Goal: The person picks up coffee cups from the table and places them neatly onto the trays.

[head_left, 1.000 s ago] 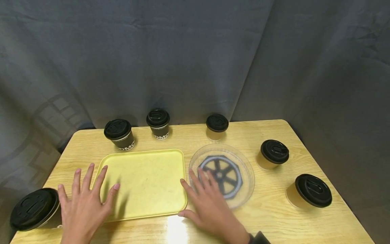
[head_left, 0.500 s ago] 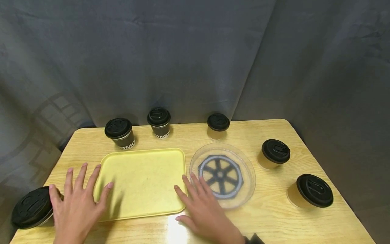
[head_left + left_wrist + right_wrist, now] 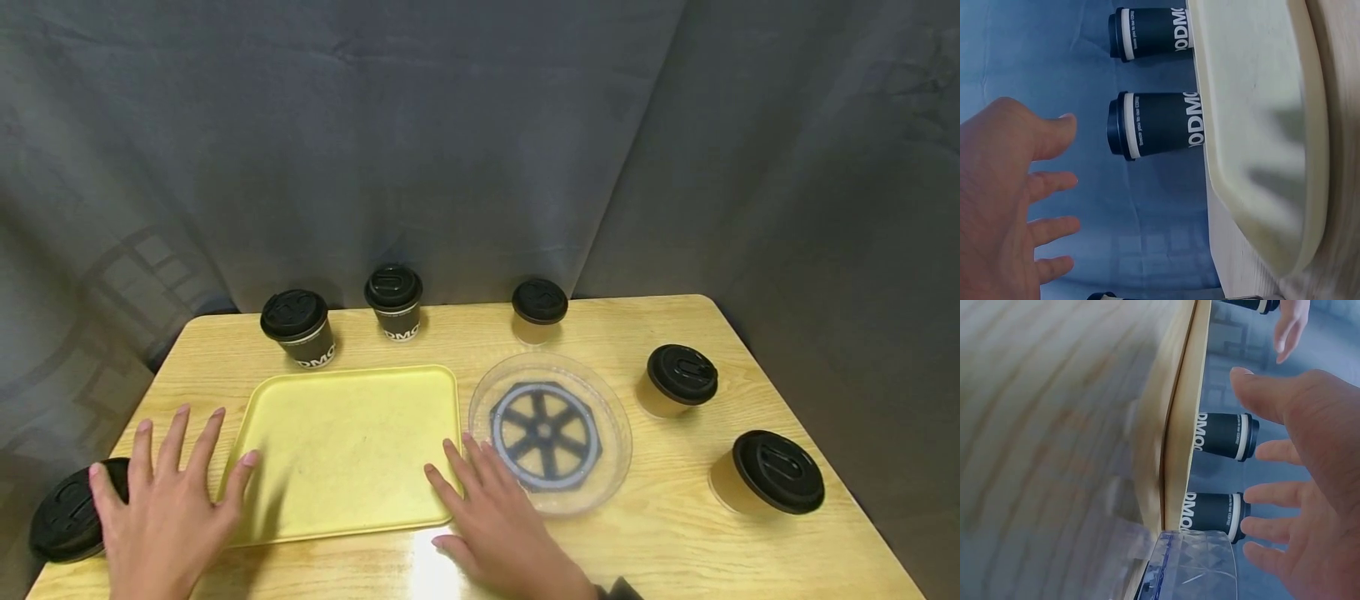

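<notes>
My left hand (image 3: 168,512) hovers with fingers spread between the yellow tray (image 3: 352,450) and a black-lidded paper cup (image 3: 71,521) at the left front; it hides part of that cup. In the left wrist view, that hand (image 3: 1010,187) holds nothing. My right hand (image 3: 506,529), fingers extended, is over the gap between the tray and a clear round dish (image 3: 611,450) with a dark spoked pattern at its bottom. The right wrist view shows this hand (image 3: 1310,506) with nothing in it, above the dish wall (image 3: 1204,569).
Two dark cups with black lids (image 3: 300,329) (image 3: 394,302) stand behind the tray. Brown cups with black lids stand at the back (image 3: 538,310) and along the right (image 3: 678,382) (image 3: 768,477). A grey curtain (image 3: 420,150) borders the wooden table (image 3: 660,533).
My left hand has shifted left, away from the tray and across the left-front cup. The right hand has drawn back a little to the left, off the dish. The cups and tray stay put.
</notes>
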A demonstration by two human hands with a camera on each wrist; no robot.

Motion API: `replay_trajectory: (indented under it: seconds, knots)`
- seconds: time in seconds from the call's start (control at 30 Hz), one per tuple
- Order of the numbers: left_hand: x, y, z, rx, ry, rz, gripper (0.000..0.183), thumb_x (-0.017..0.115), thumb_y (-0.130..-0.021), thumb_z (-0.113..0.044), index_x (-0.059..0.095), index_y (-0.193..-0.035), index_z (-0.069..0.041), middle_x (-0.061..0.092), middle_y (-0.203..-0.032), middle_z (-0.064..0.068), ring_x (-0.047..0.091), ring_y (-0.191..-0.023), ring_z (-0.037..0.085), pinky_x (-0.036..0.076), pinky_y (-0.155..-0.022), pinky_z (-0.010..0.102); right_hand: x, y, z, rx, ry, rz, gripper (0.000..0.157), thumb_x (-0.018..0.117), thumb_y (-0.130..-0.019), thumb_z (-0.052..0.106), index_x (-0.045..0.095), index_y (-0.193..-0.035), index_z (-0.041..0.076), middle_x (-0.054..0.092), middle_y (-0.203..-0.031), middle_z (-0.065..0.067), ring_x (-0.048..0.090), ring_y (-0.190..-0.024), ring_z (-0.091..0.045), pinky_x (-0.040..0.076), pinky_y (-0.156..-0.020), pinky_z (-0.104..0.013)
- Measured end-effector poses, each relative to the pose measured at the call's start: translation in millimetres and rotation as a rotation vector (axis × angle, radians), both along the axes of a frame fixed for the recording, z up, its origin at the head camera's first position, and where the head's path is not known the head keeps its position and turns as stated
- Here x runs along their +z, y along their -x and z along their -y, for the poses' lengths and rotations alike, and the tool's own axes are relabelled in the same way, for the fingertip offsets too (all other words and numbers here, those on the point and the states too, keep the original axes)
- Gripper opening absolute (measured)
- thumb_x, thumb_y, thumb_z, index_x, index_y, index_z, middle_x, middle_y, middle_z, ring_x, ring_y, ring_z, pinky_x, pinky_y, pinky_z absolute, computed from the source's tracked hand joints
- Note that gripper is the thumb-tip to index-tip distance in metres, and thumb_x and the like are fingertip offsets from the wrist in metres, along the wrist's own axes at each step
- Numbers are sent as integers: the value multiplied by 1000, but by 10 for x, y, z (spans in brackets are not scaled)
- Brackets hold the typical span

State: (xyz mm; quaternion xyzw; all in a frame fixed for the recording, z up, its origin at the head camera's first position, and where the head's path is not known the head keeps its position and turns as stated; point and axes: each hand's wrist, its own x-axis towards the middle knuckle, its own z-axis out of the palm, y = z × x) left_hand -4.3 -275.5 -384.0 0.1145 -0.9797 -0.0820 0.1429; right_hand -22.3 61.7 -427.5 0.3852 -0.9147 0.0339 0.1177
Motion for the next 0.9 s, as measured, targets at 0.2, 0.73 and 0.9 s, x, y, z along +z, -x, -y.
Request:
replay_trajectory:
  seconds: [0.2,0.73,0.9]
  knots:
    - [10,-28,36,18,-1,14,70,50,-95,-56,37,-148,-13,25,-157,23,-1,-150,45,-11,-109,77,-7,-12,28,9,-25,2,68,52,-94,54,39,-149,17,35,-156,-16,32,-145,-37,32,-117,-47]
    - [42,-48,141,68,-2,47,68,49,-95,-55,38,-145,-9,24,-155,26,-1,-148,48,-11,-107,78,-48,-15,38,41,-25,-22,63,55,-94,49,44,-146,15,41,-153,-14,38,-143,-34,38,-115,-42]
    - [49,-53,167,67,-3,54,68,49,-96,-54,37,-146,-8,23,-156,26,-1,-148,48,-11,-107,78,-48,-21,38,53,-36,15,62,52,-96,48,43,-147,14,42,-152,-14,39,-142,-33,39,-114,-41]
